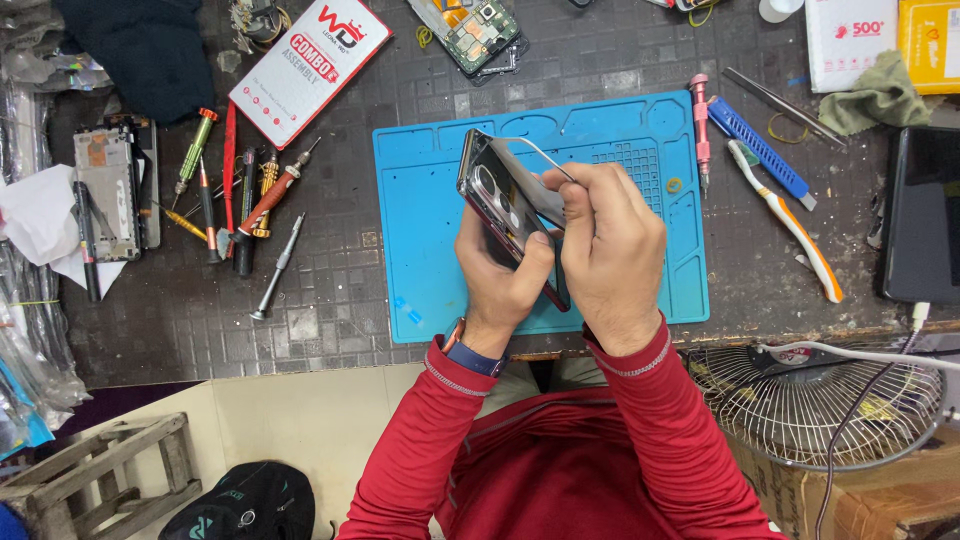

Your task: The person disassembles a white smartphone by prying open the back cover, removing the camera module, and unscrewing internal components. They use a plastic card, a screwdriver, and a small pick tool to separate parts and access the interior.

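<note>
Phone repair wkshop: screwdrivers (240,205), blue repair mat (430,230), opened phones (470,35).

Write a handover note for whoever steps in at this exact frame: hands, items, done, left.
Left hand: holds the phone tilted over the blue mat, back with camera cluster facing up.
Right hand: pinches metal tweezers at the phone's upper edge.
Screwdrivers lie left of the mat; brush to its right.
Done: back looks partly lifted, unclear.
Left: cannot tell whether anything has come off yet.

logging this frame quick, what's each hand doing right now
left hand: closed around the smartphone, held tilted above the blue repair mat
right hand: closed on metal tweezers, tips at the phone's top edge
</note>
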